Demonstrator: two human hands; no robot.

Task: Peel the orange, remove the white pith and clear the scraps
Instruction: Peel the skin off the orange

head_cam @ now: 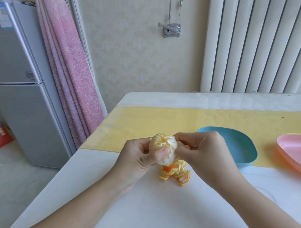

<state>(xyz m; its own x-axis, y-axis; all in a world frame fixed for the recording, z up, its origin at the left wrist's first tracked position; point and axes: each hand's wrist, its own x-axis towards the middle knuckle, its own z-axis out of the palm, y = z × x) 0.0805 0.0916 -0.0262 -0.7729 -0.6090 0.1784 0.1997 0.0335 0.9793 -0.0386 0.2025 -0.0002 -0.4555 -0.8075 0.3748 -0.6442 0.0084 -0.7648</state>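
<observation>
A peeled orange (162, 143), pale with white pith on its segments, is held above the white table (171, 211). My left hand (136, 159) grips it from the left and below, thumb pressed on its front. My right hand (205, 154) pinches at its right side, fingers curled at the pith there. Directly below the fruit, a pile of orange peel scraps (176, 172) lies on the table.
A blue dish (244, 144) sits just behind my right hand on the yellow mat (144, 124). A pink dish (300, 153) stands at the right edge. The table's left edge drops to the floor beside a grey fridge (22, 88) and a pink curtain (67, 56).
</observation>
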